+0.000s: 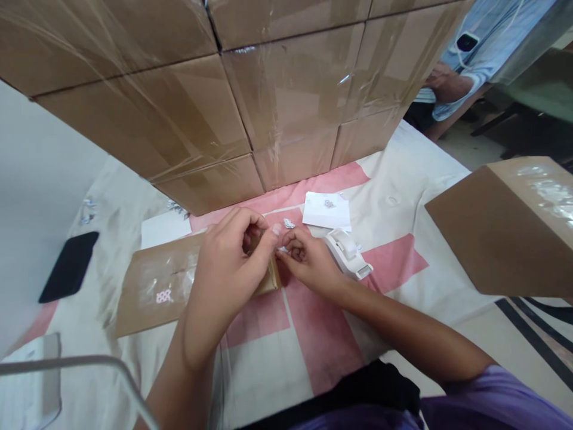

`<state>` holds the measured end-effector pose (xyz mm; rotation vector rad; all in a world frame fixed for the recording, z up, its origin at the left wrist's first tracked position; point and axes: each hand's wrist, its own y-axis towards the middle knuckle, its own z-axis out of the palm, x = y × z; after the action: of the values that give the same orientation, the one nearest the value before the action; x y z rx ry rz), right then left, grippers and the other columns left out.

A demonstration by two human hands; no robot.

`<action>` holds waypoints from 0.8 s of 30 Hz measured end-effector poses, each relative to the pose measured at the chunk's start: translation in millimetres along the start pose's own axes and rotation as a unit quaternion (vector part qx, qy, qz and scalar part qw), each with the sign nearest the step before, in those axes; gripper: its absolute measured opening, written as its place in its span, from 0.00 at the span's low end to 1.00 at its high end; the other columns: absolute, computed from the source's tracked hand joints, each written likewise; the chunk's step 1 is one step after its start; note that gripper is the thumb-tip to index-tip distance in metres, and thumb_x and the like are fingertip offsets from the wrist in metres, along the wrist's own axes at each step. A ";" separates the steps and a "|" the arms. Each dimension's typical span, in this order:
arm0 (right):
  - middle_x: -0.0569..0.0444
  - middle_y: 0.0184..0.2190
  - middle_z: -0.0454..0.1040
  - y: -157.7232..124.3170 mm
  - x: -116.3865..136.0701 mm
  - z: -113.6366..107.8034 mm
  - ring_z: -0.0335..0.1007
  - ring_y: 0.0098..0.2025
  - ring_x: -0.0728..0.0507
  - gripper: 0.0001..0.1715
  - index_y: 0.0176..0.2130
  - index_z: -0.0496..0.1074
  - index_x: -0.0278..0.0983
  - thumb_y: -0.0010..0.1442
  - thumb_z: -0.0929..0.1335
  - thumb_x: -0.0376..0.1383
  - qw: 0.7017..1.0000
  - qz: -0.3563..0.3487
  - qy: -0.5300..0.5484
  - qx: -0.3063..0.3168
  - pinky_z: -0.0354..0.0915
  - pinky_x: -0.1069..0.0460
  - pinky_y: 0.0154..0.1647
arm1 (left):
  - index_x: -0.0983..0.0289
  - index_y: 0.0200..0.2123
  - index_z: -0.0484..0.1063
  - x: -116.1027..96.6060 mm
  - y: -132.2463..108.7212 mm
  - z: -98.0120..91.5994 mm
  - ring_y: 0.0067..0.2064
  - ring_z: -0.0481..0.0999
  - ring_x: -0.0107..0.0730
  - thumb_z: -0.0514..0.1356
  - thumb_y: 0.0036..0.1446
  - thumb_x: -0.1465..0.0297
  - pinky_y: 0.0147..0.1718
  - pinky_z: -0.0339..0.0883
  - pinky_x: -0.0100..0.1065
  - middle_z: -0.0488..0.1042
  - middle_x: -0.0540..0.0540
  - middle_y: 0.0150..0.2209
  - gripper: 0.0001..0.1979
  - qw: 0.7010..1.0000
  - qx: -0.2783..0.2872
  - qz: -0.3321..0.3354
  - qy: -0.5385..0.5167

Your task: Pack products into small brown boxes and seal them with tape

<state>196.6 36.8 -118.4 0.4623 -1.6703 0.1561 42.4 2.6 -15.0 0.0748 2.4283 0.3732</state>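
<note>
My left hand (235,248) is curled above a small brown cardboard box (271,279), thumb and fingers closed. Whatever they pinch is too small to make out. Close to its thumb, my right hand (308,255) has thumb and forefinger pressed together on a small white piece (282,248), whose kind I cannot tell. Just past the fingertips lies a little white crumpled bit (289,223). A white tape dispenser (351,255) stands beside my right wrist. Under my left forearm is a flat brown cardboard sheet (129,304) with clear plastic and a pink-and-white patch on it.
Stacked taped cartons (188,113) wall off the far side. White papers (320,215) and a white card (165,230) lie before them. A black phone (69,267) is at left, a larger box (496,233) at right. Another person's hand (443,83) shows beyond.
</note>
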 end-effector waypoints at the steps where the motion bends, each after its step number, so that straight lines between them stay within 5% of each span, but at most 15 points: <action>1: 0.61 0.27 0.71 -0.1 0.5 0.0 0.63 0.24 0.51 0.07 0.37 0.66 0.39 0.61 0.70 0.36 1.000 0.001 -0.001 -0.003 0.58 0.55 0.25 | 0.60 0.33 0.69 0.1 -0.1 -0.2 0.32 0.69 0.29 0.59 0.66 0.64 0.33 0.62 0.34 0.72 0.48 0.32 0.09 1.000 0.001 0.001 0.000; 7: 0.62 0.25 0.65 1.8 3.7 0.1 0.61 0.25 0.50 0.08 0.31 0.62 0.40 0.59 0.68 0.33 1.000 0.003 -0.019 0.003 0.59 0.55 0.27 | 0.60 0.33 0.70 -0.2 -0.6 -0.1 0.32 0.69 0.30 0.59 0.65 0.63 0.33 0.62 0.35 0.72 0.48 0.31 0.09 1.000 0.003 -0.004 0.007; 11: 0.60 0.26 0.69 2.2 1.1 1.1 0.64 0.27 0.50 0.01 0.33 0.69 0.38 0.58 0.67 0.32 1.000 -0.007 -0.011 0.012 0.61 0.55 0.29 | 0.60 0.33 0.69 -0.8 -0.2 0.4 0.32 0.70 0.31 0.58 0.65 0.63 0.33 0.62 0.35 0.73 0.49 0.31 0.10 1.000 0.001 -0.001 0.007; 24: 0.56 0.29 0.78 1.2 -4.8 0.8 0.67 0.27 0.50 0.07 0.37 0.81 0.36 0.61 0.70 0.33 1.000 0.000 -0.006 -0.003 0.61 0.54 0.29 | 0.60 0.32 0.68 -0.3 0.6 1.1 0.31 0.69 0.29 0.59 0.65 0.65 0.33 0.61 0.34 0.72 0.48 0.31 0.09 1.000 0.000 0.006 0.010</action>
<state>195.9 38.6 -123.0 0.4601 -1.6818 0.1493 43.3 3.4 -15.5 0.0873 2.4484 0.3806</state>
